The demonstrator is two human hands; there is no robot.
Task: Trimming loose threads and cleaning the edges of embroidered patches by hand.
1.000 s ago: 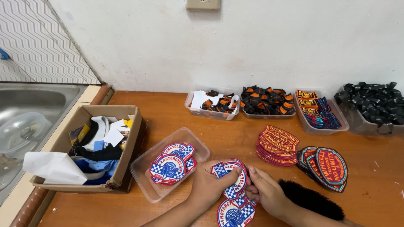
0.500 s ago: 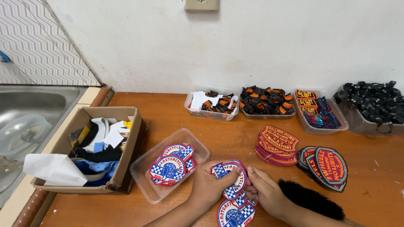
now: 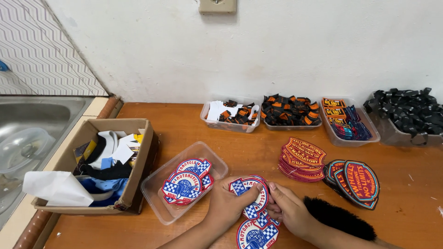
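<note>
Low centre of the frame, both hands, left [image 3: 228,205] and right [image 3: 290,212], pinch one round checkered patch [image 3: 251,196] above the bench [image 3: 184,124]. Advisable: hold by the edges, lift clear of the patches beneath [image 3: 256,233], keep flat for the clear tray [image 3: 152,189].

Left of my left hand [image 3: 229,205] a clear plastic tray [image 3: 159,203] crowds close; right of my right hand [image 3: 291,213] lies a black brush [image 3: 339,217]. Ahead, bare wood stays open before the patch stacks [image 3: 302,159].
</note>
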